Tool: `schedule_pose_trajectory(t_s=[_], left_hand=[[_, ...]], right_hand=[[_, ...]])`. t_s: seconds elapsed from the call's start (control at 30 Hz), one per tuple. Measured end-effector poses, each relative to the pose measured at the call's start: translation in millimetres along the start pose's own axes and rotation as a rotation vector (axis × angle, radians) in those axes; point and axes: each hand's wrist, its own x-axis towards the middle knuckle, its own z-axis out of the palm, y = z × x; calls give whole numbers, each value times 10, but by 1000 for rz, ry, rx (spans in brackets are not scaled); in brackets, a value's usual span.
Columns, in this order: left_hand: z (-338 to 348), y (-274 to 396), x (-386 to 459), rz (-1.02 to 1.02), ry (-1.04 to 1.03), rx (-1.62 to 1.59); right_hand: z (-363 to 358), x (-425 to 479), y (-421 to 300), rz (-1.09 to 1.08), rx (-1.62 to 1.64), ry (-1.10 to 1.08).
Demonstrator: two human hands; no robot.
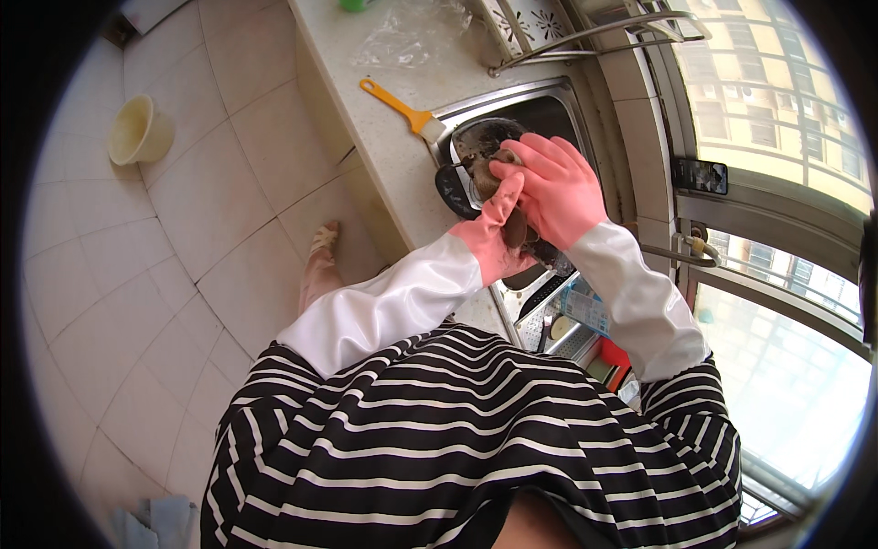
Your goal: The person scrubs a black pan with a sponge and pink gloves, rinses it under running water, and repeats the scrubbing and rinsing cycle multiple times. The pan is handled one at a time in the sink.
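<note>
Both hands wear pink rubber gloves with long white sleeves. My left hand (495, 237) grips a dark, dirty part, seemingly of a range hood or stove, over the steel sink (571, 92). With fingers bent, my right hand (559, 189) presses a brownish cloth or scouring pad (485, 180) against the dark item. A black rounded piece (454, 191), perhaps a handle or cover, juts out on the left. What the object is exactly cannot be told, as the gloves hide much of it.
A yellow-handled brush (394, 103) lies on the counter (336, 62) beside the sink, below a clear plastic bag (411, 34). A metal rack (597, 34) stands behind. The faucet (693, 254) is at the right, a phone (701, 176) by the window. A cream bucket (140, 130) is on the floor.
</note>
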Motion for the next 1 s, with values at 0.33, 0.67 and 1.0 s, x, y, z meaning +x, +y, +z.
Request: schedule_pose_trajectory(t_s=[0.33, 0.67, 1.0], left_hand=[[390, -412, -87, 88, 25, -118], [550, -542, -131, 99, 189, -99], [520, -621, -65, 335, 347, 648]], right_hand=[[-237, -230, -113, -34, 53, -34], [271, 166, 92, 26, 63, 2], [-176, -423, -134, 62, 110, 18]])
